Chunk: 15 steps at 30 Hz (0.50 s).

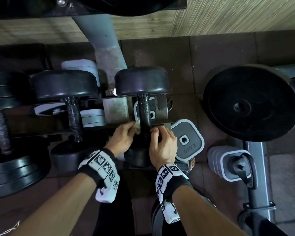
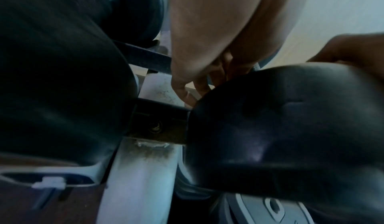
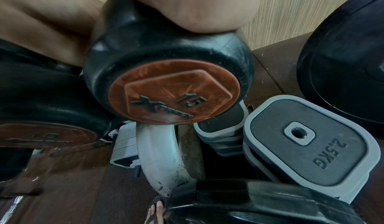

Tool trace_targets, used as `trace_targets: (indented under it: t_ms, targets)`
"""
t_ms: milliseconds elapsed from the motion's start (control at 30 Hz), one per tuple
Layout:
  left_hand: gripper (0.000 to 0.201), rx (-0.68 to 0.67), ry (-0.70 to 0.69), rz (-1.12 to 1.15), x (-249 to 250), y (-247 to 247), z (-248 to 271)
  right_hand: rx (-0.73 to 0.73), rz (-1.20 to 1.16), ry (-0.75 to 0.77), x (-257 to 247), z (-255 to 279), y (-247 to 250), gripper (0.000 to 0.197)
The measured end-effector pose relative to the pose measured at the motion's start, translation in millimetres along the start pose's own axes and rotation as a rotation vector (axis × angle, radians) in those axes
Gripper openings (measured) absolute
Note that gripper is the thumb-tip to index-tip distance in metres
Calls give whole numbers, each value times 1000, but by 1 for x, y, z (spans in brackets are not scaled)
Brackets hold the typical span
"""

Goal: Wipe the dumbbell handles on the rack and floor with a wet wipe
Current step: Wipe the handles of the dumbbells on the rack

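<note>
Head view shows left hand (image 1: 122,138) pinching the wet wipe (image 1: 137,126) against the dumbbell handle (image 1: 145,114), right hand (image 1: 163,143) pinching opposite; the crumpled wipe may slip free.

Dumbbell handle (image 1: 144,111) knurled dark metal; heads (image 1: 141,81) matt black rubber; wipe (image 1: 137,125) crumpled cloth.

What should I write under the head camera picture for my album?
Left hand presses a wet wipe to a racked dumbbell's handle while the right hand pinches its near end.
</note>
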State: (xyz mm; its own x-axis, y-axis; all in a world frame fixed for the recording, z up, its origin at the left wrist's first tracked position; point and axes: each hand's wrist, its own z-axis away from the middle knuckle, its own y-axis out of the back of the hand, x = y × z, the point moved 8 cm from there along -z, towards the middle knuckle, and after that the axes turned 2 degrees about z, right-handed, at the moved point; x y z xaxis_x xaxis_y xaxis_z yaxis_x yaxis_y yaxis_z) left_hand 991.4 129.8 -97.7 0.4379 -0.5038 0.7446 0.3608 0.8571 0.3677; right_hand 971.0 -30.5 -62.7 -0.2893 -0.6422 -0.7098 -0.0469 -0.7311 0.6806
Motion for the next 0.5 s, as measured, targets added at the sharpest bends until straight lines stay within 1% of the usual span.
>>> trace_targets:
  t_ms: [67, 133, 200, 267, 367, 500]
  targets:
    - [20, -12, 46, 30, 1, -7, -8, -5, 3, 4, 0, 0, 0, 35]
    - [21, -13, 71, 46, -1, -12, -5, -7, 4, 5, 1, 0, -1, 35]
    - [20, -14, 49, 28, -5, -9, 5, -11, 4, 1, 2, 0, -2, 35]
    - [19, -43, 25, 34, -8, -7, 10, -13, 4, 1, 1, 0, -3, 35]
    - [20, -66, 68, 94, -5, -7, 3, -4, 2, -2, 1, 0, -2, 34]
    - [22, -34, 89, 134, -1, -11, 8, -2, 1, -5, 1, 1, -1, 34]
